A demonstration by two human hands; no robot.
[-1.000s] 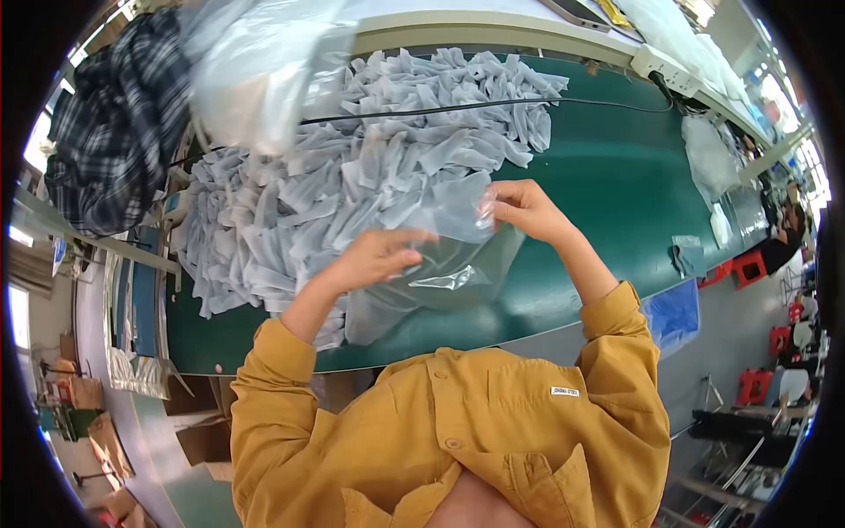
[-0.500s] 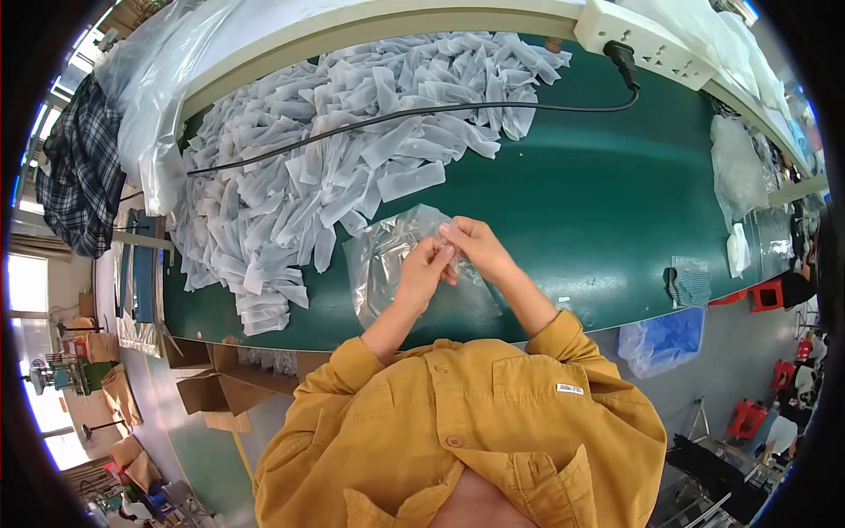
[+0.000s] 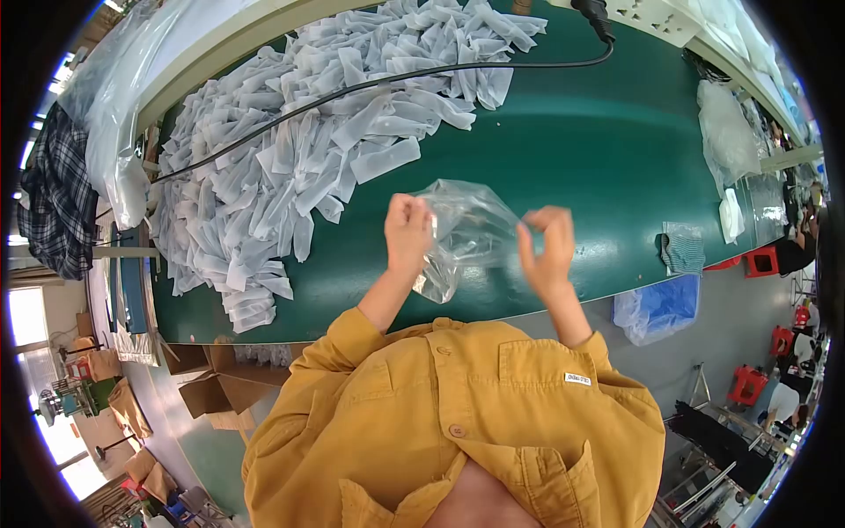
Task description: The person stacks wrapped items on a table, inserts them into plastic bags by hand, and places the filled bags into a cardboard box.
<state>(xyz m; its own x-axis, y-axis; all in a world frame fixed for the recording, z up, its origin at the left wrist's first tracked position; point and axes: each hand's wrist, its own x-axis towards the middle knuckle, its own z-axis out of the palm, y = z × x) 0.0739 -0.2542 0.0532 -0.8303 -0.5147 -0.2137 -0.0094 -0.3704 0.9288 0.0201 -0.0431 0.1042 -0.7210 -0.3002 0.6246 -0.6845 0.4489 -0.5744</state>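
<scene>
A clear plastic bag (image 3: 471, 224) is spread out above the green table in front of me. My left hand (image 3: 407, 233) is closed on the bag's left edge, fingers curled in. Over at the bag's right edge is my right hand (image 3: 552, 251), smeared by motion, with the thumb raised beside bent fingers. Whether those fingers pinch the film cannot be made out. A large heap of whitish translucent packets (image 3: 290, 158) lies to the left and beyond the bag.
A black power cable (image 3: 378, 82) crosses over the heap to a power strip (image 3: 656, 18). On the green table (image 3: 598, 158), a small striped packet (image 3: 682, 249) lies at the right edge. A blue bin lined with plastic (image 3: 660, 308) stands below; cardboard boxes (image 3: 229, 378) sit lower left.
My hands were close together at the bag and have moved apart, left hand leftward and right hand rightward. The bag is lifted and spread between them. The view has shifted slightly.
</scene>
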